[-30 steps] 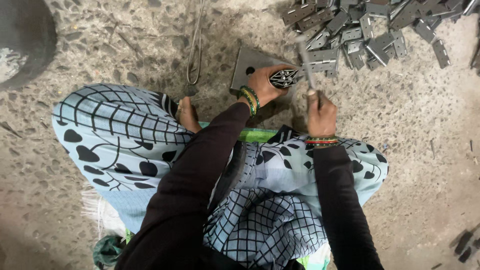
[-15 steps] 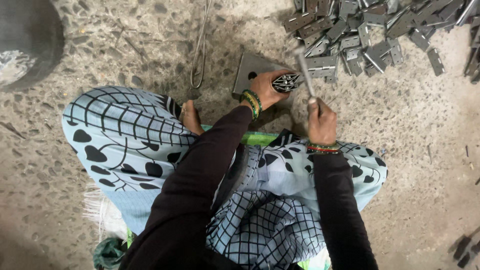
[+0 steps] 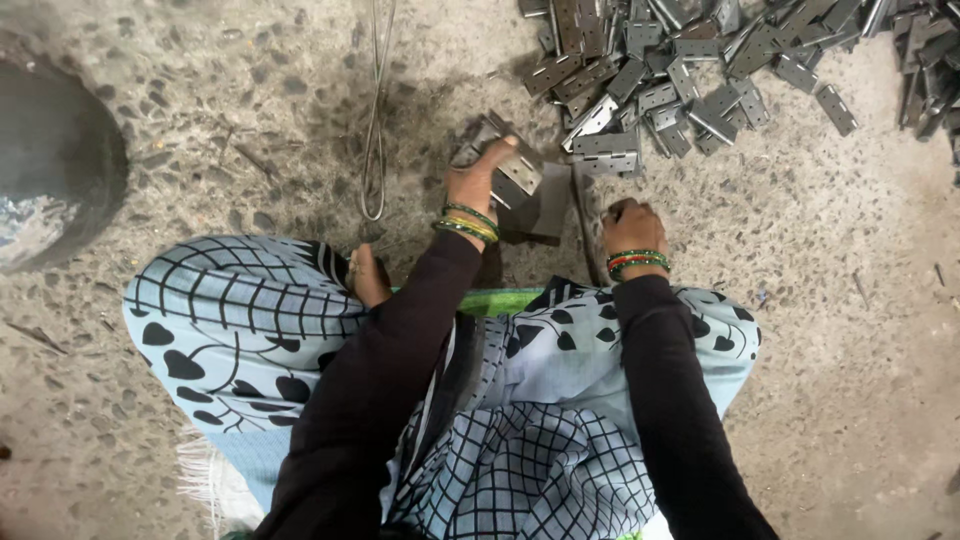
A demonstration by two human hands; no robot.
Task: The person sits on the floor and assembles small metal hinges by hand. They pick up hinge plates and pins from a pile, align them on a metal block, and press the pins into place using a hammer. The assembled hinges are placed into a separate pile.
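Observation:
I sit on a speckled concrete floor in a pale blue patterned garment with black sleeves. My left hand (image 3: 480, 180) grips a grey metal hinge (image 3: 518, 176) over a flat metal block (image 3: 545, 212) on the floor. My right hand (image 3: 628, 225) is closed around the handle of a thin metal tool (image 3: 582, 225), whose shaft points down beside the block. Both wrists carry green, red and gold bangles.
A large heap of grey metal hinges (image 3: 680, 70) lies ahead and to the right, with more at the far right (image 3: 930, 80). A bent wire loop (image 3: 375, 130) lies ahead left. A dark round vessel (image 3: 50, 170) sits at the left edge.
The right hand has come down from a raised position to the floor beside the block. The left hand has shifted its grip on the hinge. The camera has tilted slightly.

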